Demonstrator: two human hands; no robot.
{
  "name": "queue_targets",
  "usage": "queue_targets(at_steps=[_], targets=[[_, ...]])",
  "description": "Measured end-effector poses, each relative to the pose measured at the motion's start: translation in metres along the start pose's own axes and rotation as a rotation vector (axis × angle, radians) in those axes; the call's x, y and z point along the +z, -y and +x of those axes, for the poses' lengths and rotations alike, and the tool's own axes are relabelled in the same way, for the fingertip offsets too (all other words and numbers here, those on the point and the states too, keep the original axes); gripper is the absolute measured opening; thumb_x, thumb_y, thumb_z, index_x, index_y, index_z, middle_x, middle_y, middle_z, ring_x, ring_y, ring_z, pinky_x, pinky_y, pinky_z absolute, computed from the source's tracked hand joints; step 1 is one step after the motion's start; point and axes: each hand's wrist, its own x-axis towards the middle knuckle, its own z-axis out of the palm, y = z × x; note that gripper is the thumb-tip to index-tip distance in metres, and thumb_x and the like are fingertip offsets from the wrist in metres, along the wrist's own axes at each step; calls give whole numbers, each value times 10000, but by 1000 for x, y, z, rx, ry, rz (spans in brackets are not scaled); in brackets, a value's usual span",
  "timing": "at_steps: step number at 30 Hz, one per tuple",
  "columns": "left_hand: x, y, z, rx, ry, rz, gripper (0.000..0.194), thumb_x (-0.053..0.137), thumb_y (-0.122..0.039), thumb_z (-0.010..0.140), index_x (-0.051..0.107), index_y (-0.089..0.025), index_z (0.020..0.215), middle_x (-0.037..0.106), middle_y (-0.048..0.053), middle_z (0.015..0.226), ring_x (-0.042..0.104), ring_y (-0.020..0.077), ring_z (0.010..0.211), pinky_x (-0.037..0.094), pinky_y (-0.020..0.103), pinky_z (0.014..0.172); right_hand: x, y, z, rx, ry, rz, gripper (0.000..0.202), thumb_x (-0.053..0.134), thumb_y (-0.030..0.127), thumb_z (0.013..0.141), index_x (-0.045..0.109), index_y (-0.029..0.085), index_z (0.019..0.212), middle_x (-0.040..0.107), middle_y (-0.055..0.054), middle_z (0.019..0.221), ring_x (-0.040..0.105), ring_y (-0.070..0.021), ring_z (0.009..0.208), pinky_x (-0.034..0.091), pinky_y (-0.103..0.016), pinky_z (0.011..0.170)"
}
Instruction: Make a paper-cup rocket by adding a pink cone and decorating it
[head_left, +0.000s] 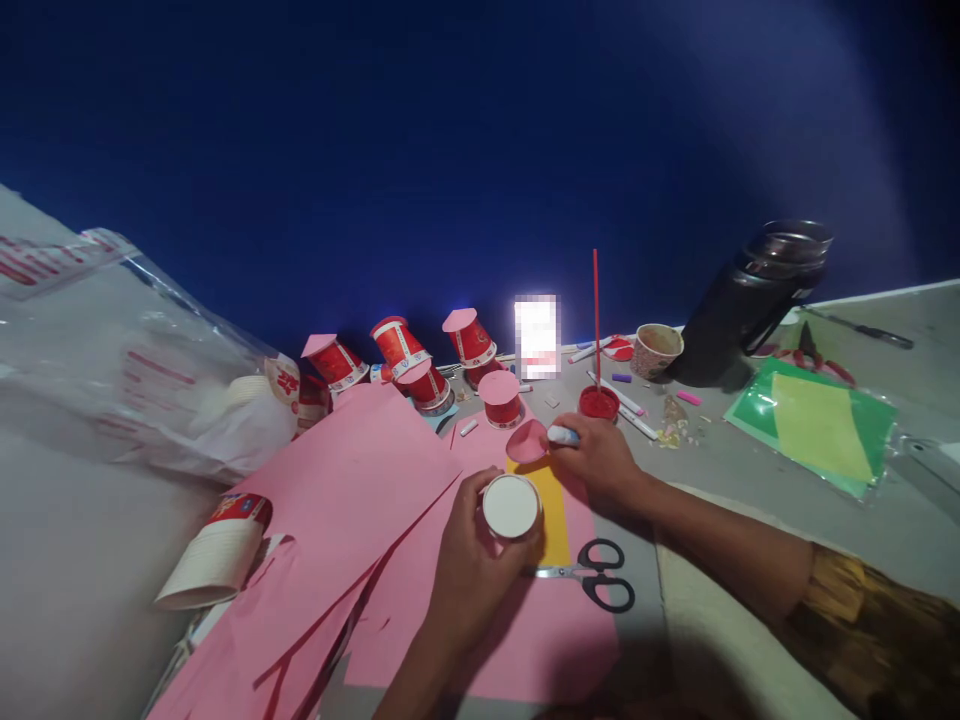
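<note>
My left hand is wrapped round a paper cup, whose white round end faces up. My right hand grips a white and blue tube, its tip beside a pink paper circle. Under both hands lie large pink sheets and a yellow strip. Black-handled scissors rest on the pink paper, right of my left hand. Just beyond the pink circle stands a red cup with a pink disc on top.
Several red cups with pink tops stand at the back. A plastic bag and stacked cups are left. At right are a patterned cup, black flask, green packet and upright red stick.
</note>
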Motion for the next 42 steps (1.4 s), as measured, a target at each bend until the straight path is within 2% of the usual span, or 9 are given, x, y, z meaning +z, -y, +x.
queue_targets(at_steps=[5,9,12,14,19,26,31,39,42], targets=[[25,15,37,305,36,107,538,704,-144,672,609,-227,1196,675,117,1321,578,354,1356,427,550,1172,-15,-5,6,-7,-228,240,288,562,493,906,622,236,789,721,-82,823,623,-252,796,448,-353,771],[26,28,44,281,10,128,575,760,-168,701,612,-243,1252,633,135,1403,538,392,1407,424,591,1177,-21,2,5,-18,-251,468,315,629,544,862,605,243,773,659,-32,749,578,-219,735,471,-336,729],[2,26,43,235,77,116,841,843,-208,688,524,-275,1462,433,153,1644,329,425,1570,317,602,1263,-23,6,4,8,-181,633,378,691,585,807,583,234,718,563,9,662,502,-181,639,433,-313,623],[-17,18,44,251,126,92,813,818,-240,757,504,-274,1506,406,141,1671,258,401,1608,252,606,1295,-23,8,4,31,-111,733,420,708,611,780,560,229,691,500,33,609,444,-154,581,390,-298,564],[-44,-7,48,315,261,-158,758,823,-339,844,513,-298,1535,453,122,1658,377,353,1568,311,523,1295,-26,15,-1,71,90,920,443,730,618,746,530,227,684,422,72,523,369,-120,496,333,-275,493],[-37,-20,42,392,342,-123,961,932,-337,755,460,-366,1592,397,74,1709,277,347,1615,215,516,1334,-31,25,-20,76,323,1001,379,807,505,728,613,179,716,488,56,578,382,-107,561,296,-260,539],[-28,-17,42,376,439,-343,915,978,-378,691,578,-332,1513,565,93,1590,444,350,1531,368,455,1272,-24,27,-28,94,368,1074,328,826,437,737,635,171,757,504,64,619,381,-95,577,283,-258,558],[-21,0,47,288,377,-545,810,991,-478,632,702,-295,1366,720,132,1401,669,352,1300,580,372,1013,-19,25,-27,94,485,1171,444,866,530,734,592,181,729,474,76,583,345,-83,545,237,-261,528],[-16,3,47,272,363,-573,848,998,-501,604,697,-286,1367,711,146,1411,658,363,1314,570,397,1038,-17,25,-25,115,489,1226,459,884,521,715,571,186,704,455,84,566,322,-76,531,221,-260,518]])
